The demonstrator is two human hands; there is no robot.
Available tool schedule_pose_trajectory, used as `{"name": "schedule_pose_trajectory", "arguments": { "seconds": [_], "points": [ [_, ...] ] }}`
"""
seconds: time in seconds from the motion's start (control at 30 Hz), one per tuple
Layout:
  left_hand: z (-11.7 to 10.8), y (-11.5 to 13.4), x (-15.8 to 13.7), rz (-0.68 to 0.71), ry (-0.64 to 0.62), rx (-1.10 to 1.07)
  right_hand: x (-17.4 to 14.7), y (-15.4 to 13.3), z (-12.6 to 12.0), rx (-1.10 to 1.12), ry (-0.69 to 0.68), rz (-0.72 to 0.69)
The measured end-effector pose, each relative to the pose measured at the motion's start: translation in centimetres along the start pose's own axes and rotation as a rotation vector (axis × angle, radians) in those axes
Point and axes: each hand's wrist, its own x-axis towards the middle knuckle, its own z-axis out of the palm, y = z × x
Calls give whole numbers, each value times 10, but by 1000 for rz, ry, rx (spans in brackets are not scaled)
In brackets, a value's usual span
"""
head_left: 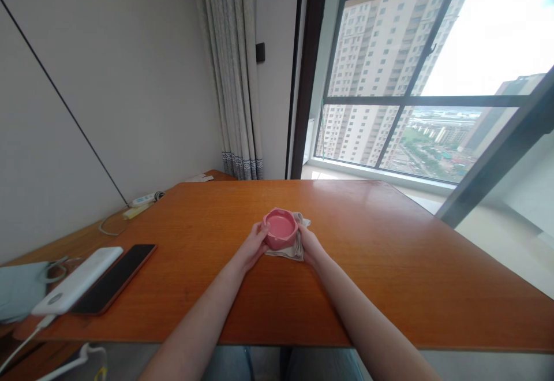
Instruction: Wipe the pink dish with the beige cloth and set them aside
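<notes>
A shallow pink bowl (pixel 280 226) with a thick, angular rim sits in front of me, held between both hands. My left hand (pixel 255 246) is closed on its left side, with the thumb near the rim. On the opposite side, my right hand (pixel 310 245) has its fingertips against the bowl's edge and overlaps a crumpled light grey cloth (pixel 298 252). The cloth lies under and to the right of the bowl, partly hidden by it. The undersides of both hands' fingers are hidden.
The brown wooden table (pixel 389 265) spreads around my hands. At its left lie a white power bank (pixel 80 280) with a cable and a dark phone (pixel 115 280). Farther back at the left is a power strip (pixel 145 199). A curtain (pixel 234 81) and window frame stand beyond.
</notes>
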Motion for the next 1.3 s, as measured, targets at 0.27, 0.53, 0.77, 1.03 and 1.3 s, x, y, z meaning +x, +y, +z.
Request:
{"name": "schedule_pose_trajectory", "arguments": {
  "seconds": [0.27,0.53,0.77,1.03,1.3],
  "points": [
    [-7,10,-3,-218,-71,195,3,-9,-10,-105,-58,88],
    [-8,9,-3,-131,-56,254,-2,-3,-2,-61,-28,63],
    [-1,3,1,-32,37,68,-9,-6,9,-8,-13,24],
    [-7,9,-9,-230,-289,185,-12,-11,6,-76,-53,-43],
    [-2,5,-5,-117,-39,278,1,-1,-4,-160,-50,-30]
  ]
}}
